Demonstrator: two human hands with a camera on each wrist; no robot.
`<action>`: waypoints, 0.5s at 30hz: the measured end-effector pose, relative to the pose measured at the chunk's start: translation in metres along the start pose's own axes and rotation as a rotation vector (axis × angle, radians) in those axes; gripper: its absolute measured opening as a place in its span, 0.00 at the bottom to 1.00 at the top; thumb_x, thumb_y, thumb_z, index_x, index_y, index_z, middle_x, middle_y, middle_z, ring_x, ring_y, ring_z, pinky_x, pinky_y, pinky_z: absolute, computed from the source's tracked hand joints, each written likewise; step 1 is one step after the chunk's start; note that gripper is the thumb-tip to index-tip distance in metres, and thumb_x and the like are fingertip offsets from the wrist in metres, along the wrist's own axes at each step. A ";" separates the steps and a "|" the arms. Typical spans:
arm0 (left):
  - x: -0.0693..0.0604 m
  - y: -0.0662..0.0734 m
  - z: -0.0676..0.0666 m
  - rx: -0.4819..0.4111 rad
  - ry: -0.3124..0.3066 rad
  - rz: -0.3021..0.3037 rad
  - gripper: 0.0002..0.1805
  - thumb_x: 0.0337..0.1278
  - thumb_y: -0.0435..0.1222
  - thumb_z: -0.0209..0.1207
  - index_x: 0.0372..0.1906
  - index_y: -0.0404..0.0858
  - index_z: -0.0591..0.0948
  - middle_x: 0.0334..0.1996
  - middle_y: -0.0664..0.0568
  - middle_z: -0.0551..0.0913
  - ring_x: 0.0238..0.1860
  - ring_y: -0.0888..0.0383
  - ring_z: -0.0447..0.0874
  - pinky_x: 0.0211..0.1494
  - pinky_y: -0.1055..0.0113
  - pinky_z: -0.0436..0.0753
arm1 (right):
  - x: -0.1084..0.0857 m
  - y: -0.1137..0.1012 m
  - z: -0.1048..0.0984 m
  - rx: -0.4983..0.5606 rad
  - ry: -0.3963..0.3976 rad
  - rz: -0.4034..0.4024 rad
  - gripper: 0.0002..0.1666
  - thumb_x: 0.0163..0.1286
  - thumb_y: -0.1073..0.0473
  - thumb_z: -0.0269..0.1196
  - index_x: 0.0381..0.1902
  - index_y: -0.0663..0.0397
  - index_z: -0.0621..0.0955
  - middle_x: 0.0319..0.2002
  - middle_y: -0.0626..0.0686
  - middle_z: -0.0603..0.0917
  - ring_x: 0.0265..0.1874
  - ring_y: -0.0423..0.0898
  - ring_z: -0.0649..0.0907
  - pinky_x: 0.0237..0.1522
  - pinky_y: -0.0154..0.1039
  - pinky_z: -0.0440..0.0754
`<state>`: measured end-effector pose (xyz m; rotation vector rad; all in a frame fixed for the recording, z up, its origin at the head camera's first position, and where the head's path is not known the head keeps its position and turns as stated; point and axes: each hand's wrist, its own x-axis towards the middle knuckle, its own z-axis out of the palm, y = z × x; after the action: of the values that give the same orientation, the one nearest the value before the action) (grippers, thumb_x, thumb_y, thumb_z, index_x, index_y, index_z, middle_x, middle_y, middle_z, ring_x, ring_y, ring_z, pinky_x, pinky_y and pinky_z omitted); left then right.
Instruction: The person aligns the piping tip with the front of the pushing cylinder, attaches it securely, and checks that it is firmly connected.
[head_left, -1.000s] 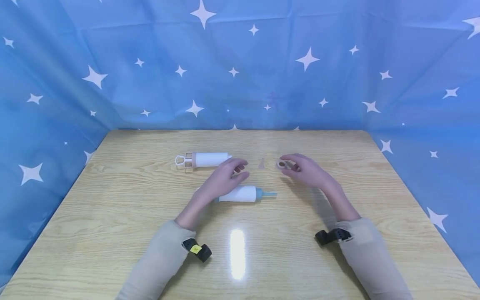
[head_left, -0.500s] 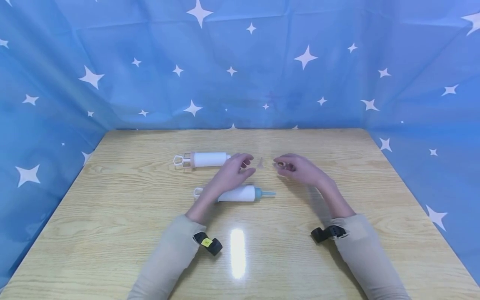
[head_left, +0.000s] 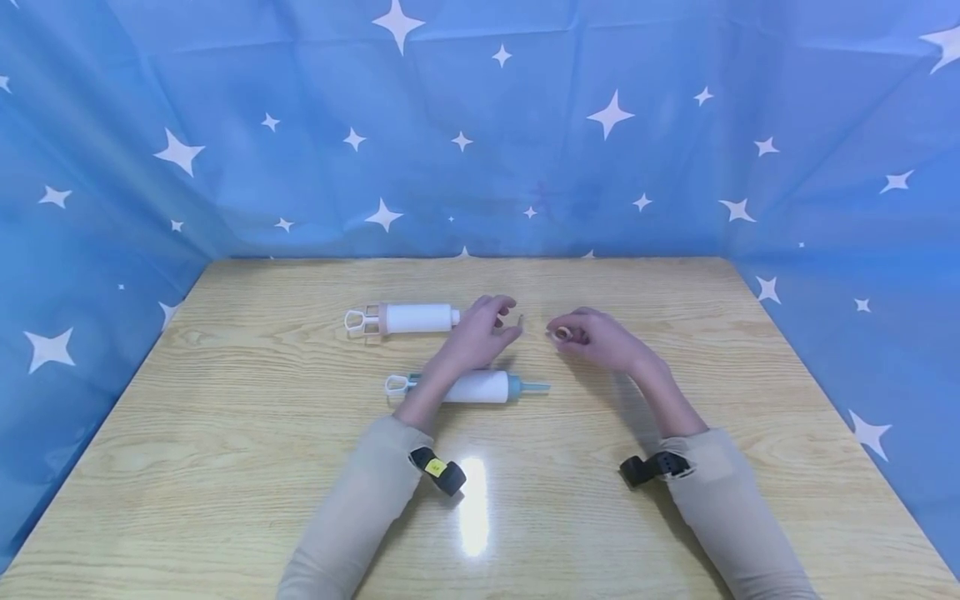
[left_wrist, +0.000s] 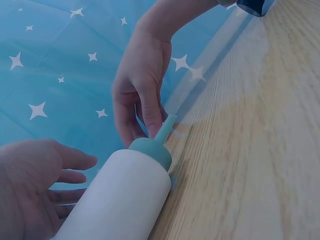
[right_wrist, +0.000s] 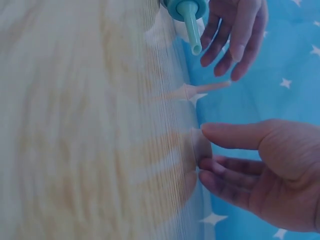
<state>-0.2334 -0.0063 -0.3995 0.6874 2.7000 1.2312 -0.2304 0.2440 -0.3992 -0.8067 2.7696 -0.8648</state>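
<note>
My left hand [head_left: 478,335] reaches over the table with thumb and fingers apart. Just beyond its fingertips is a small pale pink nozzle [right_wrist: 210,88], its narrow tip pointing at the fingers. Whether they touch is unclear. My right hand [head_left: 603,340] pinches a small pinkish ring [head_left: 562,333] between thumb and fingers, low at the tabletop. Under my left wrist lies a white-barrelled syringe [head_left: 480,387] with a teal nozzle and a white loop handle, its middle partly hidden. A second white syringe [head_left: 418,318] with a pink collar lies farther back; my left hand reaches its front end.
The wood-grain table [head_left: 225,417] ends at a blue curtain [head_left: 480,125] with white stars at the back and sides. A bright light reflection [head_left: 473,508] shows near the front. Black wrist cameras [head_left: 652,469] sit on both sleeves.
My left hand has moved right and slightly back, from beside the pink-collared syringe to the pink nozzle. My right hand has shifted a little left and closed round the ring, which now looks tilted.
</note>
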 end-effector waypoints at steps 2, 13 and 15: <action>0.003 0.001 0.001 0.005 0.000 -0.010 0.28 0.70 0.40 0.60 0.69 0.33 0.71 0.59 0.39 0.76 0.55 0.46 0.80 0.58 0.57 0.80 | 0.000 0.000 0.000 -0.007 -0.003 0.007 0.19 0.69 0.69 0.65 0.58 0.62 0.82 0.45 0.61 0.80 0.40 0.53 0.80 0.46 0.51 0.80; 0.017 0.006 0.008 0.026 0.011 -0.043 0.23 0.71 0.37 0.59 0.66 0.34 0.74 0.57 0.41 0.78 0.52 0.49 0.80 0.56 0.58 0.80 | 0.001 -0.004 -0.001 0.007 -0.031 0.058 0.14 0.68 0.68 0.66 0.51 0.60 0.84 0.41 0.57 0.81 0.39 0.50 0.80 0.44 0.48 0.79; 0.019 0.006 0.009 0.032 0.018 -0.047 0.21 0.71 0.36 0.59 0.64 0.34 0.76 0.56 0.41 0.79 0.50 0.50 0.81 0.54 0.58 0.81 | 0.002 -0.005 -0.002 0.005 -0.036 0.063 0.13 0.68 0.68 0.67 0.51 0.60 0.84 0.41 0.57 0.82 0.39 0.50 0.81 0.44 0.49 0.79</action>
<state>-0.2458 0.0115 -0.3998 0.6162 2.7388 1.1919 -0.2302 0.2406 -0.3953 -0.7230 2.7442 -0.8380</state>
